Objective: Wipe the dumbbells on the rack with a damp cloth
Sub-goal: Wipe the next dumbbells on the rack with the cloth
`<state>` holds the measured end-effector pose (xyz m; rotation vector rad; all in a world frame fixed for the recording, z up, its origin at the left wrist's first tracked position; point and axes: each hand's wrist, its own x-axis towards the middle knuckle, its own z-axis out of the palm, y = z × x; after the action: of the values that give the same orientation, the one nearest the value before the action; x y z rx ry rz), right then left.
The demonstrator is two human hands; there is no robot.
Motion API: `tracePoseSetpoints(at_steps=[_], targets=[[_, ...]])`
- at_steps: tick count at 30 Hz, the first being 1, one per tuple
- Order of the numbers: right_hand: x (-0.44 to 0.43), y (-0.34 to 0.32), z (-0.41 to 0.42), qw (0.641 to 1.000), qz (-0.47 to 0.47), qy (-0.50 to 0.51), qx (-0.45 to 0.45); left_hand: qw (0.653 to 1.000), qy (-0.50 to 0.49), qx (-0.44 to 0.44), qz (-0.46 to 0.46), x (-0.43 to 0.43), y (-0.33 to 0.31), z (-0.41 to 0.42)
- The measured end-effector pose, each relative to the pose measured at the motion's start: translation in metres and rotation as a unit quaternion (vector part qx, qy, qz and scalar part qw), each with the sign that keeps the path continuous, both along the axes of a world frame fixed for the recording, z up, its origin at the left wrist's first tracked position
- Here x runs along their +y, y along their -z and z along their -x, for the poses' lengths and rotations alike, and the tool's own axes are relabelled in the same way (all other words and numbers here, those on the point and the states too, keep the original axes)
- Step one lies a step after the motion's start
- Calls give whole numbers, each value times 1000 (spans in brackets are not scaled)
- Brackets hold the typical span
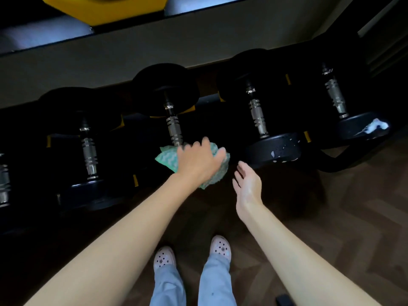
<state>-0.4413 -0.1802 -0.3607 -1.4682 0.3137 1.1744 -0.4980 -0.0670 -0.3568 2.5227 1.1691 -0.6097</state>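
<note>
**A:** So, starting at the left: what's on the rack [335,162]?

**B:** The left dumbbell [88,149] sits in shadow, too dark to judge its surface.

**A:** Where's the cloth?

**B:** One along. The green-and-white cloth [169,159] is bunched at the near end of the middle dumbbell [174,129], just below its steel handle, seemingly on the near head. The left hand [198,162] covers it. Its fingers [205,143] curl over the top and the thumb pinches the right edge.

**A:** And the right hand?

**B:** The right hand [248,186] hovers just beside the cloth without touching it. Its fingers [241,170] are loosely spread and hold nothing.

**A:** How would you do this wipe well?

**B:** I'd press the cloth flat and go round the whole rim of the head. Then I'd wrap it round the handle's grooves, where grime likely gathers. The free hand could steady the head so it doesn't roll.

**A:** What's further right?

**B:** The next dumbbell [276,149] has white droplets on its near head, and the last dumbbell [362,127] has a smear of foam [377,124]. Both look not yet wiped, so they'd come after.
</note>
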Motion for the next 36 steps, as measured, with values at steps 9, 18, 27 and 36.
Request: tracePoseSetpoints(at_steps=[9, 18, 27, 36], targets=[[25, 8, 35, 924, 5, -310, -226, 983, 43, -130, -124, 2, 21, 67], [55, -7, 78, 699, -99, -511, -490, 860, -351, -325, 178, -42, 41, 124], [49, 7, 70, 743, -45, -453, -490, 883, -324, -322, 109, -36, 36, 109], [54, 20, 27, 889, 26, -327, -318, 971, -169, -134, -106, -22, 28, 64]])
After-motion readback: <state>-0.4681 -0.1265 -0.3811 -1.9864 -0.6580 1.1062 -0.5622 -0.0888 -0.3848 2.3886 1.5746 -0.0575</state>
